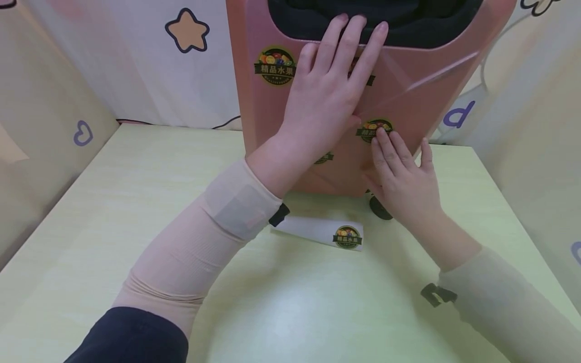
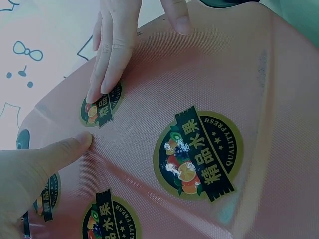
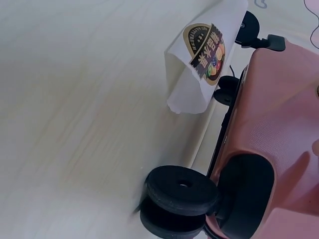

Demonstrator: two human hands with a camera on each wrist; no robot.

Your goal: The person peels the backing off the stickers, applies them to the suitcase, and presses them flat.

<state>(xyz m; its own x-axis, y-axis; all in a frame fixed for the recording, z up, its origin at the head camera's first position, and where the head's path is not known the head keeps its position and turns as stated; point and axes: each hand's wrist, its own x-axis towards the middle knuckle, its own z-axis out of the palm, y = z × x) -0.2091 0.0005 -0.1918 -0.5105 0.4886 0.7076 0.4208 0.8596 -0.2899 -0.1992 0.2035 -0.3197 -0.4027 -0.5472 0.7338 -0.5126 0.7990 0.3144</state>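
Observation:
A pink suitcase stands upright on the table, with several round fruit stickers on its face. My left hand lies against its upper face, fingers extended up towards the black recess and partly covering a sticker. In the left wrist view the left thumb touches the shell between stickers. My right hand presses straight fingertips on a sticker lower on the right; the left wrist view shows the same right hand on that sticker. Another sticker sits nearby, flat on the ridged shell.
On the table, in front of the suitcase, lies a curled white backing strip bearing one sticker. Black caster wheels stick out from the suitcase's bottom. Patterned cloth hangs behind and at the sides.

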